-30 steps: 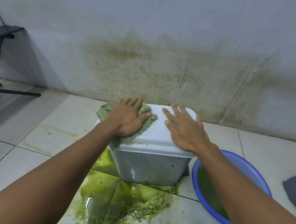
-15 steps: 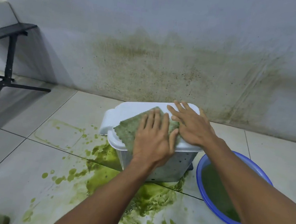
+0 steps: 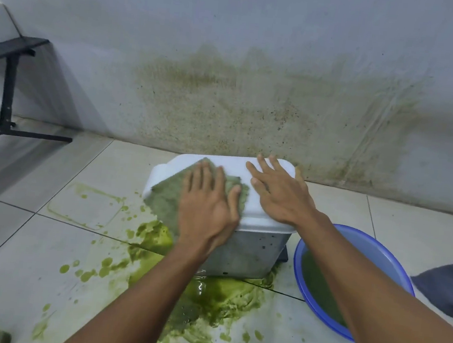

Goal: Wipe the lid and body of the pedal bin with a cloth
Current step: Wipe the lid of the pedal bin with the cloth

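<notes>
The pedal bin stands on the tiled floor by the stained wall, with a white lid [image 3: 229, 164] and a grey speckled body [image 3: 250, 253]. A green-stained cloth [image 3: 165, 197] lies spread over the lid's left half and hangs over its front edge. My left hand [image 3: 206, 205] presses flat on the cloth with straight fingers. My right hand [image 3: 278, 195] rests flat on the bare right part of the lid, fingers spread. The bin's pedal is hidden.
Green slime [image 3: 207, 292] covers the floor tiles in front of and left of the bin. A blue basin [image 3: 379, 253] holding green water sits right of the bin. A black metal stand [image 3: 4, 97] is at far left; a dark mat [image 3: 450, 287] at right.
My left hand slid the cloth from the lid's far left corner to its front middle, then back a little leftward over the lid. The right hand stayed on the lid.
</notes>
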Demonstrator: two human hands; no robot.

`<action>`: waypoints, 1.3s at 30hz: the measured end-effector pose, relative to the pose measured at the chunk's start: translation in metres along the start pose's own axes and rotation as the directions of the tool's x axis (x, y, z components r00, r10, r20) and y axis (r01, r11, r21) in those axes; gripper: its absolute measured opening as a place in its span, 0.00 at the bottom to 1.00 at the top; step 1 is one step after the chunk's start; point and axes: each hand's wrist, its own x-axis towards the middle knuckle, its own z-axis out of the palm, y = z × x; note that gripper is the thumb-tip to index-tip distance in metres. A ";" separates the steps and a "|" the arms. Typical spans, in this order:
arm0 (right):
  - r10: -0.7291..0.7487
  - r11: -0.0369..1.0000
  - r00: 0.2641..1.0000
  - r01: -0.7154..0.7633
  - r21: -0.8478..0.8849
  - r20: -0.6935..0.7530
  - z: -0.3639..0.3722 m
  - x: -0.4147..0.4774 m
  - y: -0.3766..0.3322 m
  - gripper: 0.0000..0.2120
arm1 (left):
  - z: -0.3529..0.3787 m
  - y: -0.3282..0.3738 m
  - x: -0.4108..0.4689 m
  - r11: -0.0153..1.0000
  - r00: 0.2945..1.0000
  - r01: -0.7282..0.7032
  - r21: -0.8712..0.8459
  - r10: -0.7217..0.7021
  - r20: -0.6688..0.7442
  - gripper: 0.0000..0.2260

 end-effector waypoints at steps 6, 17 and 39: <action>-0.017 0.994 1.000 0.018 0.105 -0.019 -0.003 0.002 0.017 0.22 | 0.003 -0.001 0.000 0.957 0.957 -0.291 0.005 0.291 0.011 0.32; 0.058 0.997 0.997 -0.056 0.043 -0.044 0.011 -0.004 -0.010 0.23 | 0.005 0.001 -0.005 0.999 0.998 0.024 -0.032 -0.025 -0.057 0.32; 0.035 0.999 0.998 -0.034 0.021 -0.046 0.011 -0.004 -0.002 0.23 | 0.001 -0.035 -0.034 0.910 0.913 -0.408 -0.077 0.407 -0.025 0.28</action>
